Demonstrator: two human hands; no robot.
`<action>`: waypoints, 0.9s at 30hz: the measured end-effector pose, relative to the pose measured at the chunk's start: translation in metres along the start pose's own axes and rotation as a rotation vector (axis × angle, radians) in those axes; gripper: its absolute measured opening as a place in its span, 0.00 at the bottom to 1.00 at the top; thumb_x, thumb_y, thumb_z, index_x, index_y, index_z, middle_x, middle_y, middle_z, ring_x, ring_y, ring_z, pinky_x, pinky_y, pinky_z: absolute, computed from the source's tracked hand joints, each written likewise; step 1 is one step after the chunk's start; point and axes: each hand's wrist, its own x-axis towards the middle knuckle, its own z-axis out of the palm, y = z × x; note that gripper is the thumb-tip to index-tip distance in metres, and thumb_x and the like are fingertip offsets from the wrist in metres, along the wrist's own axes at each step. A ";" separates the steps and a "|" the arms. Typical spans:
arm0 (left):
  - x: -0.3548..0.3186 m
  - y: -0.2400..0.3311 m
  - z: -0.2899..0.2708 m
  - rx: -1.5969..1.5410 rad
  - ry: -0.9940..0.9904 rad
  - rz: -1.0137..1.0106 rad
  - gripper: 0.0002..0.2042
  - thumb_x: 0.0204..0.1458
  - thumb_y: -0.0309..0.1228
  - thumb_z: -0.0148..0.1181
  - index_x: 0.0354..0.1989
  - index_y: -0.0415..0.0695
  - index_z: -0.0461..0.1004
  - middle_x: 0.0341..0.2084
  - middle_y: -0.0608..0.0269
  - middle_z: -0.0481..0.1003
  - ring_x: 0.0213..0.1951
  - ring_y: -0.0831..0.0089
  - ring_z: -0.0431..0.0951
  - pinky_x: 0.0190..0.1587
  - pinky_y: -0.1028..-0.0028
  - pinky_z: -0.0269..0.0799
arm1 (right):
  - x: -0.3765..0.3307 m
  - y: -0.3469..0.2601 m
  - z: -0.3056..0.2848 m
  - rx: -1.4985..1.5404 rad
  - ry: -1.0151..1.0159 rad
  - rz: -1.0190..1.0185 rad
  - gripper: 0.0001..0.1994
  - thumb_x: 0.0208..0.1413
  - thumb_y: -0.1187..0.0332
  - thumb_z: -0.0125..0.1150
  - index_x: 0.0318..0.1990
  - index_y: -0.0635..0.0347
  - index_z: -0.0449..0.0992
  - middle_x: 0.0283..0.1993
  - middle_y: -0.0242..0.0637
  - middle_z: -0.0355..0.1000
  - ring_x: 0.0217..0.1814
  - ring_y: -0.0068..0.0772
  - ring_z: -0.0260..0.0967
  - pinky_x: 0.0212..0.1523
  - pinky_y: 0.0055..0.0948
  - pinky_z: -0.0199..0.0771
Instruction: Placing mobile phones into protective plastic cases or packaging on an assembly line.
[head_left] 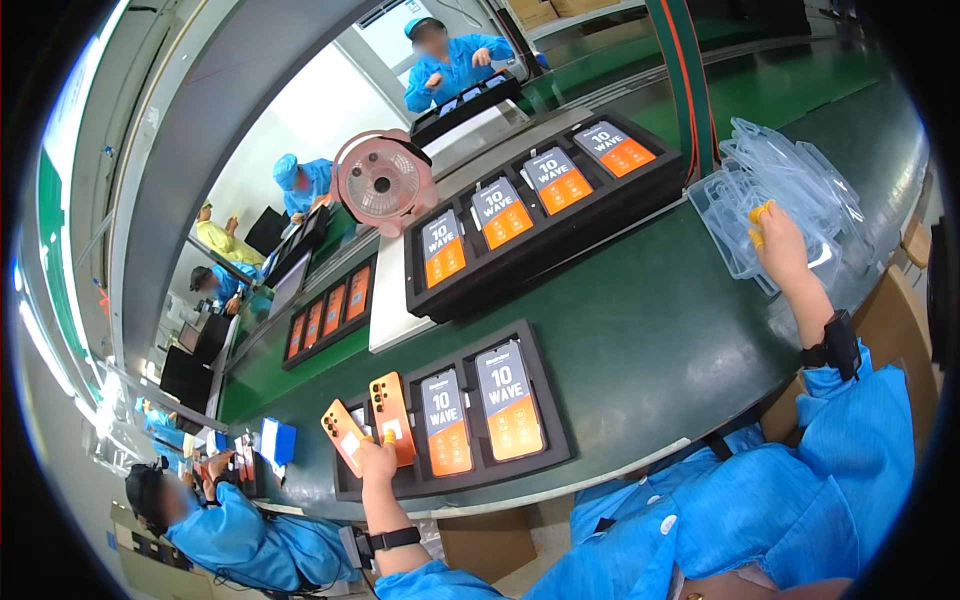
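Note:
My left hand (377,463), with yellow finger cots, is closed at an orange phone (344,436) whose camera side faces up, tilted at the left end of a black foam tray (553,405). Its fingertips also touch a second orange phone (384,390) beside it. Two phones with grey-and-orange printed front films, one (446,420) next to the other (510,400), lie in the tray's slots. Far to the right, my right hand (780,245), also in yellow finger cots, has its fingers curled on a heap of clear plastic shells (820,190). Its exact grip is partly hidden.
Beyond lies a stack of black trays (550,235) with several film-covered phones. A smaller tray (330,312) of orange phones sits left of a white board (395,310). A pink fan (383,185) and a green post (685,90) stand behind. A co-worker (235,525) sits at left.

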 end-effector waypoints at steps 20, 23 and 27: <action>-0.039 0.073 -0.036 -1.492 -0.163 0.195 0.10 0.50 0.28 0.46 0.37 0.36 0.67 0.32 0.60 0.71 0.34 0.72 0.72 0.35 0.75 0.70 | -0.062 -0.109 -0.024 1.348 -0.922 -0.074 0.18 0.48 0.63 0.55 0.45 0.64 0.64 0.36 0.36 0.66 0.36 0.24 0.64 0.34 0.24 0.64; -0.102 0.170 -0.022 -1.772 -0.395 0.241 0.09 0.49 0.28 0.48 0.37 0.37 0.67 0.32 0.61 0.71 0.35 0.73 0.72 0.37 0.76 0.68 | -0.054 -0.134 -0.010 1.579 -0.800 -0.053 0.21 0.52 0.62 0.49 0.51 0.65 0.58 0.43 0.37 0.65 0.46 0.26 0.62 0.45 0.24 0.61; -0.146 0.237 0.035 -1.335 -0.379 0.532 0.10 0.48 0.29 0.51 0.36 0.35 0.66 0.30 0.61 0.70 0.30 0.72 0.71 0.34 0.76 0.66 | -0.050 -0.171 -0.009 1.655 -0.581 0.198 0.17 0.51 0.64 0.51 0.43 0.69 0.62 0.37 0.35 0.68 0.40 0.26 0.64 0.40 0.24 0.63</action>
